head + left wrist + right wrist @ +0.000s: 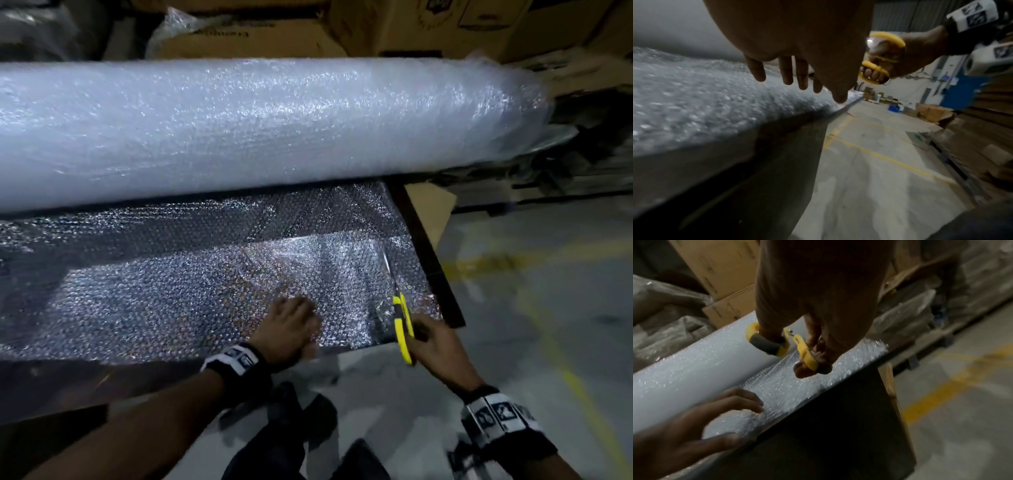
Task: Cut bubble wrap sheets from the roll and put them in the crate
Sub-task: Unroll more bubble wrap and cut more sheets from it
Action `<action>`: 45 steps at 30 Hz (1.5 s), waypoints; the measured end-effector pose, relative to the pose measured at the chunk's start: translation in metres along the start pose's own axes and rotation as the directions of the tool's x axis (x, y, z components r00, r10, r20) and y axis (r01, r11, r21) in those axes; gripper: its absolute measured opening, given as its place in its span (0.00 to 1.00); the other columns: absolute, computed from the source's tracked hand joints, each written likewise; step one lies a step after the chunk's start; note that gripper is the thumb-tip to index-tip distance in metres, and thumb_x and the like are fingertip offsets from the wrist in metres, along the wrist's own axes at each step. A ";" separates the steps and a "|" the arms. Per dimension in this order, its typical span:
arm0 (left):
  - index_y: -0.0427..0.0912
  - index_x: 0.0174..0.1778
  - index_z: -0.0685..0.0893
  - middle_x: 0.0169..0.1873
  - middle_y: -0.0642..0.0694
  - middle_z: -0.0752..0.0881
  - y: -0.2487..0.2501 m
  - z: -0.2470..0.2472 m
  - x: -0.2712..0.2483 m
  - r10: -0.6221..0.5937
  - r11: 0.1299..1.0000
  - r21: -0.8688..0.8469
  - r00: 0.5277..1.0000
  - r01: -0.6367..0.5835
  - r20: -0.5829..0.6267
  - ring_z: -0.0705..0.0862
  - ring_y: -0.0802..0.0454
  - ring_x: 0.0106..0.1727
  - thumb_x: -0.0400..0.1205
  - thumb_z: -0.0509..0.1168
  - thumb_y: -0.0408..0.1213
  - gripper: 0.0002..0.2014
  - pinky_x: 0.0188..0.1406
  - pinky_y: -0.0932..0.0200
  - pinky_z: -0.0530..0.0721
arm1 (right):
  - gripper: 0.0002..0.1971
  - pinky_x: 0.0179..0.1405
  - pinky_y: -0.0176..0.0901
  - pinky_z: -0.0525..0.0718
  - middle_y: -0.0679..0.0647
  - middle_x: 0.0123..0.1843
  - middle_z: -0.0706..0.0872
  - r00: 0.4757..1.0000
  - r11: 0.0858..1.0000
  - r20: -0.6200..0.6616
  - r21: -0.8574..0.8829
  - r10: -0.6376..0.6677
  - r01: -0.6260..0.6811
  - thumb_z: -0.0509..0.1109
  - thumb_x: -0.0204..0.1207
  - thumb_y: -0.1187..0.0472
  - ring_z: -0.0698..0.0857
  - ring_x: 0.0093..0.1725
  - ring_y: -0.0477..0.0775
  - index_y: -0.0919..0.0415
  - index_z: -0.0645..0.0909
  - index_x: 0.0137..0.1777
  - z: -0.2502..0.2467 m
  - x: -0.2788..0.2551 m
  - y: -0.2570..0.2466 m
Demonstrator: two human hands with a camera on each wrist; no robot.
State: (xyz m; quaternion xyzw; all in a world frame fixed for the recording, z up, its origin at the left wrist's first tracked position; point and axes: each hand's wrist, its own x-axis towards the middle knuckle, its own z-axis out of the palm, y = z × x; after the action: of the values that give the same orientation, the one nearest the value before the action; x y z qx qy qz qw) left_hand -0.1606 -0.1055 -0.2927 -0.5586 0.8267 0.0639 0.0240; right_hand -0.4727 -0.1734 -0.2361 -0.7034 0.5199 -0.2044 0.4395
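- Roll (239, 126): fat white bubbly cylinder on dark table (442, 274).
- L hand (291, 329) flat, fingers straight, pressing sheet (154, 294).
- R hand (435, 346) gripping yellow-handled scissors (401, 325).

Warehouse or packing floor, dimly lit. Bare concrete floor (534, 308) marked with painted yellow lines (885, 157), the kind that bound aisles. Printed brown cardboard cartons (394, 27) stacked behind the dark bench (428, 253); more cartons (719, 272) piled close in the right wrist view. A very large roll of bubble wrap (239, 126) lies across the bench, bulk packing stock. Left wrist view looks down a long open hall: a corrugated metal wall (906, 14), a blue panel (962, 91), a blue bin (893, 107), loose boxes (931, 113) on the floor, stacked flat cardboard (982, 129) along one side.
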 end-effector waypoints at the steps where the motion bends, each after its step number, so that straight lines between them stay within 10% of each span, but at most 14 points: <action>1: 0.50 0.61 0.79 0.64 0.43 0.83 0.010 0.005 -0.002 0.053 0.998 0.039 0.998 -0.054 0.028 0.81 0.39 0.65 0.69 0.73 0.64 0.31 0.61 0.36 0.81 | 0.16 0.38 0.65 0.83 0.61 0.31 0.85 0.999 0.994 0.015 0.101 0.051 -0.052 0.79 0.72 0.49 0.82 0.33 0.52 0.63 0.83 0.38 0.007 -0.013 0.001; 5: 0.46 0.50 0.84 0.51 0.46 0.84 0.032 0.006 -0.003 0.057 0.995 0.082 0.998 -0.060 0.032 0.83 0.42 0.54 0.65 0.76 0.60 0.25 0.54 0.40 0.83 | 0.40 0.33 0.49 0.77 0.69 0.31 0.84 0.945 0.843 0.068 0.433 0.321 -0.318 0.85 0.52 0.34 0.83 0.32 0.61 0.75 0.84 0.40 0.033 -0.061 0.004; 16: 0.46 0.42 0.87 0.50 0.44 0.86 0.031 -0.004 0.001 -0.091 0.995 0.040 0.992 0.095 -0.088 0.82 0.42 0.55 0.66 0.78 0.48 0.14 0.54 0.34 0.82 | 0.34 0.34 0.51 0.83 0.68 0.41 0.81 0.773 0.451 0.427 0.637 0.469 -0.625 0.83 0.65 0.42 0.82 0.34 0.62 0.76 0.88 0.53 0.059 -0.138 0.006; 19: 0.46 0.40 0.89 0.48 0.45 0.86 0.029 -0.007 0.004 -0.117 0.990 0.075 0.991 0.122 -0.069 0.81 0.41 0.57 0.61 0.82 0.51 0.18 0.53 0.31 0.81 | 0.26 0.38 0.52 0.81 0.68 0.46 0.83 0.764 0.442 0.453 0.629 0.459 -0.639 0.72 0.73 0.39 0.81 0.38 0.61 0.65 0.91 0.50 0.061 -0.142 -0.007; 28: 0.48 0.48 0.88 0.55 0.46 0.86 0.033 0.002 0.012 -0.037 0.990 0.130 0.992 0.053 -0.121 0.80 0.41 0.63 0.71 0.78 0.53 0.16 0.57 0.30 0.79 | 0.30 0.36 0.47 0.80 0.62 0.38 0.83 0.729 0.433 0.493 0.590 0.476 -0.682 0.67 0.74 0.41 0.81 0.34 0.57 0.74 0.83 0.52 0.071 -0.136 -0.023; 33: 0.46 0.47 0.89 0.57 0.45 0.87 0.030 0.007 0.017 0.016 0.991 0.134 0.988 0.004 -0.153 0.82 0.40 0.63 0.78 0.59 0.53 0.18 0.58 0.31 0.79 | 0.30 0.38 0.49 0.80 0.63 0.40 0.82 0.705 0.402 0.505 0.586 0.497 -0.703 0.69 0.73 0.41 0.81 0.35 0.58 0.73 0.84 0.52 0.077 -0.134 -0.019; 41: 0.43 0.50 0.88 0.56 0.42 0.85 0.029 0.015 0.021 0.037 0.992 0.128 0.965 -0.004 -0.258 0.81 0.40 0.62 0.76 0.62 0.51 0.18 0.56 0.29 0.81 | 0.30 0.37 0.48 0.78 0.61 0.39 0.81 0.758 0.435 0.472 0.625 0.450 -0.648 0.67 0.73 0.42 0.80 0.35 0.57 0.73 0.81 0.55 0.091 -0.132 -0.021; 45: 0.42 0.50 0.89 0.55 0.41 0.86 0.032 0.013 0.020 0.032 0.994 0.108 0.961 -0.002 -0.274 0.83 0.39 0.60 0.68 0.79 0.50 0.20 0.55 0.30 0.82 | 0.29 0.38 0.48 0.79 0.60 0.37 0.81 0.760 0.468 0.479 0.600 0.439 -0.648 0.68 0.74 0.41 0.79 0.34 0.56 0.72 0.82 0.51 0.095 -0.127 -0.023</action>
State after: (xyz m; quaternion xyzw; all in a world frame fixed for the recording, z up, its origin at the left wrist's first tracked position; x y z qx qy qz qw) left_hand -0.1981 -0.1110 -0.3051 -0.5529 0.8289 -0.0584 -0.0617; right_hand -0.4372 -0.0174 -0.2461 -0.2779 0.5265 -0.1507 0.7892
